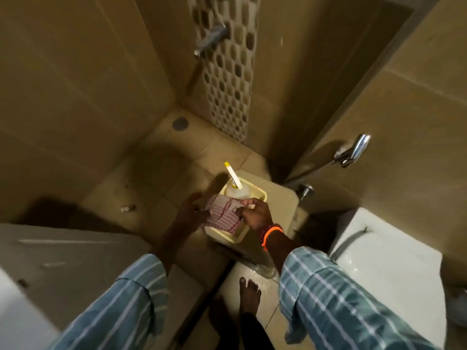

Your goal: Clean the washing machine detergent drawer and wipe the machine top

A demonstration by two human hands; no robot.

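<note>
Head view: right hand (255, 213) fingers pinch checked cloth (222, 213); left hand (190, 210) spread open beside it.

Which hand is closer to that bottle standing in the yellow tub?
The right hand. It pinches the checked cloth just below the bottle, nearly touching it. The left hand is on the cloth's far side, farther from the bottle, fingers spread.

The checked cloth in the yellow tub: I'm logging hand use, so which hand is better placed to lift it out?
Right, probably. The right hand already pinches the checked cloth at its edge over the yellow tub, while the left hand lies beside the cloth with fingers spread, gripping nothing.
</note>
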